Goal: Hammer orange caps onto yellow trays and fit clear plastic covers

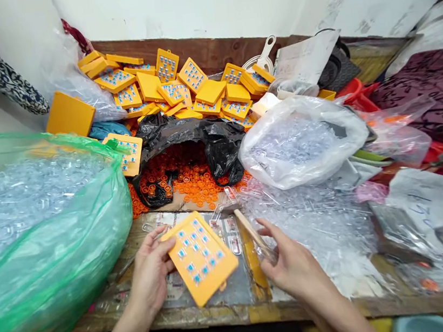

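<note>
My left hand (151, 268) grips the left edge of a yellow plastic case (207, 268), which is tilted above the worktop. Rows of small blue-and-clear pieces are set in the face of the case. In my right hand (293, 260) is a small hammer (249, 230), its wooden handle pointing away from me and its dark metal head beyond the case's upper right corner. The hammer and the case are apart. Under the case lies a paper-covered patch of worktop (238, 289) with a few clear oblong plastic pieces (235, 245) on it.
A green bag (93, 248) of clear pieces stands at left. Orange rings (197, 185) spill from a black bag (192, 129). Behind is a pile of yellow cases (212, 92). A white bag (307, 171) and loose clear plastic pieces (306, 220) are at right.
</note>
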`<state>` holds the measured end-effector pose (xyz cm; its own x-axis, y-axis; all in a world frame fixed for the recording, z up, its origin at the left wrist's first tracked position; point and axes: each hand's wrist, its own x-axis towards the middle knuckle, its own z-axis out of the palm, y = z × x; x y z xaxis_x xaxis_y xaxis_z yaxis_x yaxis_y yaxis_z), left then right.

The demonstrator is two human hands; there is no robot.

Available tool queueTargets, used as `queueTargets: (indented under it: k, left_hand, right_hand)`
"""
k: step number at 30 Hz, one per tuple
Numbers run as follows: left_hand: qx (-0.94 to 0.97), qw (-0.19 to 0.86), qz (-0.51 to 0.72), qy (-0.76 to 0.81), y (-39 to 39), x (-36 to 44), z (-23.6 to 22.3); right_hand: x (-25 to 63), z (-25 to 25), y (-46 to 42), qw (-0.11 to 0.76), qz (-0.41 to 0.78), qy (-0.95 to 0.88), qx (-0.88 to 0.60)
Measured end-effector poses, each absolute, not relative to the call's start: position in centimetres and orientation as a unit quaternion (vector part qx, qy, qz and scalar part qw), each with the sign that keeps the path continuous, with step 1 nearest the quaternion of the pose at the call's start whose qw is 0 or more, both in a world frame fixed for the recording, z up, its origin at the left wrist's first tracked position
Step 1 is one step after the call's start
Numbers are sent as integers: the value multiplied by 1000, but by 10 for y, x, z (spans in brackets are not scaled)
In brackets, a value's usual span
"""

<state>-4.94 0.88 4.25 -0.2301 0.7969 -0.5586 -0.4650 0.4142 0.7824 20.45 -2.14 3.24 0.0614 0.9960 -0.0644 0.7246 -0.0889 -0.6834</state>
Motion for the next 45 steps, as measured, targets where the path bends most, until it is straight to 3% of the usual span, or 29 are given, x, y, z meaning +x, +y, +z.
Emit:
queueTargets:
  k: [5, 9, 11, 16, 18, 20, 24, 29, 33, 45]
  left_hand:
    - [80, 646, 489, 580, -33, -54, 52]
    - [134, 786, 248, 551, -72, -62, 46]
    - [270, 759, 152, 573, -75, -70, 43]
    - [667, 359, 276, 592, -41, -74, 23]
    - [729, 303, 261, 556, -28, -63, 14]
    - [749, 289, 243, 544, -16, -49, 10]
    - [730, 218, 320, 563, 32, -26, 16]
    - [760, 240, 294, 528, 103, -9, 15]
    - [764, 251, 281, 524, 114, -5, 9]
    - [771, 236, 304, 508, 96, -15, 11]
  right_hand:
    - [213, 50, 5, 345, 402, -552, -644]
    - [210, 63, 20, 386, 449, -501, -631]
    - [207, 67, 24, 409, 456, -477, -631]
    - [199, 67, 25, 478, 462, -436, -606]
    - [196, 64, 25, 508, 458, -422, -595]
    - [194, 61, 25, 531, 456, -411, -583]
    - [192, 58, 28, 551, 489, -392, -550]
    - [189, 55, 37, 546, 535, -360, -535]
    - [194, 59, 42, 549, 553, -344, -524]
    - [175, 91, 54, 591, 360, -459, -558]
